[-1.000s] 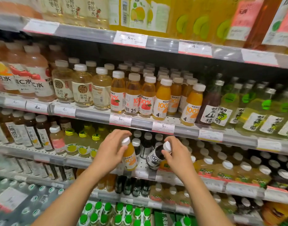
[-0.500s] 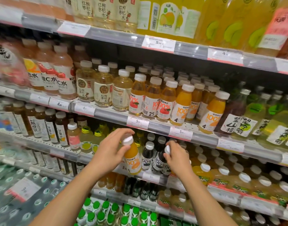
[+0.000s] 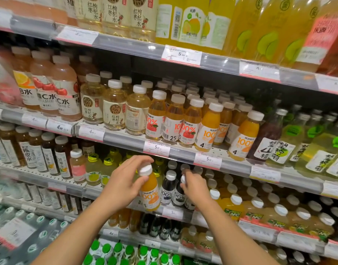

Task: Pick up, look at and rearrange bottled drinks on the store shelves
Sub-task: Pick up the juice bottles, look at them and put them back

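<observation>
The left hand point(image 3: 124, 185) is grasping a small clear plastic bottle of orange juice with a white screw cap point(image 3: 149, 190), fingers curled round its neck and shoulder, holding it upright at the third shelf's front edge point(image 3: 172, 212). Just right of that grip, the right hand point(image 3: 196, 188) is pinching the white cap of a dark juice bottle point(image 3: 178, 196), standing upright. Between the two grips one more dark bottle with a white cap point(image 3: 167, 188) is standing. Right of the right hand, yellow juice bottles with white caps point(image 3: 234, 206) are filling the row.
</observation>
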Tool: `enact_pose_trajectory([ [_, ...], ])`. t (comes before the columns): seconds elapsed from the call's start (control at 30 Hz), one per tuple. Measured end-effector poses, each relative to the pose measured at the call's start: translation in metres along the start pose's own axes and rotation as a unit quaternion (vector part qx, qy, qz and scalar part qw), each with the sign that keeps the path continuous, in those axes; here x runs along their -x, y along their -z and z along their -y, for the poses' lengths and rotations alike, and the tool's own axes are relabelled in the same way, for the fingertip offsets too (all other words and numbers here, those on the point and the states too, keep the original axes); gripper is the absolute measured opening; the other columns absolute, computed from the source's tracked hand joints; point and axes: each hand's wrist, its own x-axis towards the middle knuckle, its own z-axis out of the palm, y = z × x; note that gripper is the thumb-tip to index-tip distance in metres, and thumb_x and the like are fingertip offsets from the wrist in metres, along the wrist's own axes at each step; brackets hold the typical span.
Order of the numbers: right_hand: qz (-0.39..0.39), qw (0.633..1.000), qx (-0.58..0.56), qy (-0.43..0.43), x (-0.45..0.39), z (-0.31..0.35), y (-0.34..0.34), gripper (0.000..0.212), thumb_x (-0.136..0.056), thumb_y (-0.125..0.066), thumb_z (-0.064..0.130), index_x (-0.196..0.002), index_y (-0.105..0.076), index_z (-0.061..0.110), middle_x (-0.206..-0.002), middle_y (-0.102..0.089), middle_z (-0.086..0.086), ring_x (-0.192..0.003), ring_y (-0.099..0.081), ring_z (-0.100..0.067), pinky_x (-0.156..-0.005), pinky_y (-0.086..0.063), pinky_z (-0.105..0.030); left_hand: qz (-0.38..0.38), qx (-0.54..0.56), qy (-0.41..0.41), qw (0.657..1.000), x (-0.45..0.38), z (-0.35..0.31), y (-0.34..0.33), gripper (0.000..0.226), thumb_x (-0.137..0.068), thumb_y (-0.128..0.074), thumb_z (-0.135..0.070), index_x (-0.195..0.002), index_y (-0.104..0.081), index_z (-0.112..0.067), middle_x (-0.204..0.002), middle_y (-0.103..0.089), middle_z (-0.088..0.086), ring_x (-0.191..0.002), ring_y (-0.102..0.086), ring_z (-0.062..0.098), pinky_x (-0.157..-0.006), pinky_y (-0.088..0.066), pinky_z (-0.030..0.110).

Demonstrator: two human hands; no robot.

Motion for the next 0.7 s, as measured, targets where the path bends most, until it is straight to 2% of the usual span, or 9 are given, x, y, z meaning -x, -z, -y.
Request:
enact_pose_trajectory([
  [0.2,0.034,0.999,0.022,0.000,-0.012,-0.004,-0.013,0.029,-0.101,-0.058,0.024,-0.128,-0.055,0.014,-0.119,-0.069,-0.013,-0.108,-0.066,-0.036,-0.087,-0.055,-0.042,0.010,0.011,-0.015,1.000,-0.009,-0.010,0.004,0.051,-0.090,-0.070,-0.015,-0.128,-0.051,-0.044,-0.127,-0.054,-0.031,-0.121,-0.052,-0.005,-0.099,-0.044,0.021],
  [0.33,0.054,0.998,-0.010,-0.005,-0.006,0.000,0.003,0.056,-0.098,-0.062,0.033,-0.149,-0.043,0.018,-0.128,-0.064,-0.012,-0.118,-0.062,-0.037,-0.094,-0.051,-0.041,0.016,0.034,-0.014,0.999,-0.016,-0.022,0.005,0.045,-0.090,-0.071,-0.016,-0.125,-0.055,-0.040,-0.125,-0.057,-0.029,-0.120,-0.054,-0.003,-0.097,-0.047,0.023],
  [0.4,0.052,0.998,-0.036,0.002,0.012,0.000,0.017,0.062,-0.098,-0.063,0.038,-0.153,-0.039,0.021,-0.134,-0.057,-0.009,-0.118,-0.061,-0.032,-0.097,-0.049,-0.040,0.017,0.050,-0.006,0.999,-0.021,-0.028,0.005,0.044,-0.088,-0.074,-0.017,-0.124,-0.057,-0.037,-0.122,-0.060,-0.028,-0.117,-0.056,-0.003,-0.095,-0.049,0.024],
  [0.47,0.028,0.996,-0.083,0.010,0.041,-0.001,0.035,0.051,-0.097,-0.064,0.040,-0.145,-0.051,0.026,-0.132,-0.058,0.002,-0.109,-0.064,-0.018,-0.096,-0.050,-0.034,0.014,0.071,0.010,0.997,-0.026,-0.035,0.004,0.044,-0.083,-0.080,-0.021,-0.118,-0.059,-0.038,-0.115,-0.064,-0.026,-0.110,-0.059,-0.002,-0.092,-0.050,0.024],
  [0.5,0.007,0.993,-0.120,0.016,0.058,-0.001,0.044,0.038,-0.097,-0.065,0.039,-0.134,-0.060,0.030,-0.123,-0.064,0.009,-0.099,-0.065,-0.008,-0.091,-0.052,-0.027,0.014,0.078,0.015,0.997,-0.028,-0.039,0.002,0.044,-0.080,-0.083,-0.023,-0.115,-0.059,-0.038,-0.111,-0.065,-0.025,-0.106,-0.060,0.000,-0.089,-0.050,0.023],
  [0.57,-0.049,0.972,-0.229,0.009,0.093,0.006,0.063,0.015,-0.096,-0.068,0.037,-0.111,-0.069,0.036,-0.102,-0.072,0.016,-0.087,-0.066,-0.003,-0.077,-0.051,-0.017,0.020,0.088,0.012,0.996,-0.034,-0.048,-0.004,0.046,-0.076,-0.087,-0.028,-0.111,-0.059,-0.039,-0.106,-0.065,-0.025,-0.100,-0.061,0.001,-0.085,-0.049,0.021],
  [0.6,-0.071,0.954,-0.291,0.002,0.106,0.012,0.074,0.014,-0.094,-0.070,0.037,-0.108,-0.069,0.038,-0.100,-0.073,0.016,-0.087,-0.067,-0.002,-0.074,-0.051,-0.016,0.025,0.094,0.005,0.995,-0.036,-0.054,-0.008,0.047,-0.075,-0.087,-0.029,-0.110,-0.058,-0.040,-0.105,-0.065,-0.026,-0.098,-0.061,0.002,-0.082,-0.047,0.019],
  [0.67,-0.087,0.930,-0.357,0.011,0.120,0.022,0.094,0.035,-0.086,-0.076,0.042,-0.119,-0.064,0.043,-0.111,-0.069,0.020,-0.095,-0.067,-0.001,-0.076,-0.055,-0.020,0.035,0.103,-0.014,0.994,-0.042,-0.071,-0.018,0.049,-0.073,-0.088,-0.031,-0.110,-0.057,-0.040,-0.105,-0.063,-0.026,-0.094,-0.061,0.004,-0.078,-0.048,0.019],
  [0.7,-0.086,0.931,-0.353,0.019,0.121,0.024,0.101,0.048,-0.081,-0.077,0.048,-0.125,-0.059,0.046,-0.116,-0.066,0.023,-0.100,-0.065,0.000,-0.079,-0.056,-0.021,0.041,0.110,-0.022,0.993,-0.045,-0.079,-0.023,0.050,-0.073,-0.088,-0.031,-0.110,-0.057,-0.040,-0.105,-0.064,-0.025,-0.094,-0.062,0.005,-0.078,-0.049,0.020],
])
